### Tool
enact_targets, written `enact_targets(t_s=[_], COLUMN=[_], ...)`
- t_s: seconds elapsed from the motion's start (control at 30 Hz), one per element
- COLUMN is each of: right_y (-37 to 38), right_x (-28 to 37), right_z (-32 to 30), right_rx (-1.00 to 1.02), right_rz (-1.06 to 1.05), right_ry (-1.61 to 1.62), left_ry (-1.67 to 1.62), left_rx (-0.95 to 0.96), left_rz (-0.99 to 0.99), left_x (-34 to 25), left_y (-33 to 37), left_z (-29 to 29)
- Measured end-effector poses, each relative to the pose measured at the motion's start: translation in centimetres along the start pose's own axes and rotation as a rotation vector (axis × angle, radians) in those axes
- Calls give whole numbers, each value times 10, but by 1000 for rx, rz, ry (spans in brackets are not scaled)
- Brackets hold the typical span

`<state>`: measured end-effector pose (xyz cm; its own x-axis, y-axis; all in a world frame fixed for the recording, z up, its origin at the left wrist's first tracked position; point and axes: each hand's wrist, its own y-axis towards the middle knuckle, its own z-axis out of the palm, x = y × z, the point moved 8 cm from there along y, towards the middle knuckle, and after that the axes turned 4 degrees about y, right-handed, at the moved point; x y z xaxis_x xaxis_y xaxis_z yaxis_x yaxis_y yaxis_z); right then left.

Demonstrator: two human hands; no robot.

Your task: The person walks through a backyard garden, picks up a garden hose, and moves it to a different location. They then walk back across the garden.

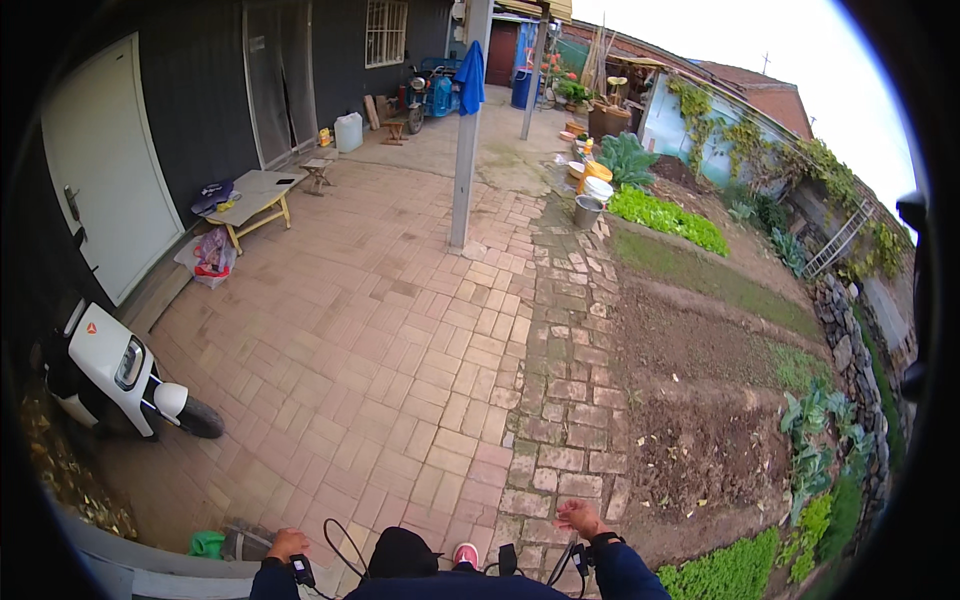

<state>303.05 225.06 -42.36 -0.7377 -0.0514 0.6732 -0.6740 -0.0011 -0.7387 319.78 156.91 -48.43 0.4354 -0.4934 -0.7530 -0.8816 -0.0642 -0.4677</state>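
Observation:
My left hand [289,543] is low in the picture, held out to the left of my body above the paving. Its fingers are too small and turned away to show whether they are open or closed. My right hand [580,518] is out on the other side, over the brick strip by the garden bed. Its fingers are loosely bent and a little apart, with nothing seen in them. Both wrists wear dark bands, and black cables [345,545] hang near my body. A pink shoe [466,553] shows below me.
A white scooter [110,355] stands at left, near a low table [255,196] and a bag-lined basket [212,256]. A grey post [466,150] rises from the paving [380,330]. Right lie soil beds [700,340]; a metal bucket [588,210] stands at their edge.

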Motion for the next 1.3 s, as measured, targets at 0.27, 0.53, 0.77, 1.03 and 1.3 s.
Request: enact_targets(t_s=[0.27,0.53,0.77,1.03,1.3], right_y=[122,195,336,478,578], right_x=[165,229,288,487,693], right_z=[52,68,105,198,314], right_rx=[24,-177,-18,41,18], right_rz=[-40,146,136,183,17], right_ry=[-77,-150,48,-95,-157], left_ry=[-50,-357,-318,-278,-477], left_rx=[25,-175,-160,-498,-557], left_rz=[248,-325,-252,-246,-7], left_x=[-1,-124,-192,-238,-341], left_y=[175,389,545,653,876], left_z=[-66,-193,-262,-383,-556])
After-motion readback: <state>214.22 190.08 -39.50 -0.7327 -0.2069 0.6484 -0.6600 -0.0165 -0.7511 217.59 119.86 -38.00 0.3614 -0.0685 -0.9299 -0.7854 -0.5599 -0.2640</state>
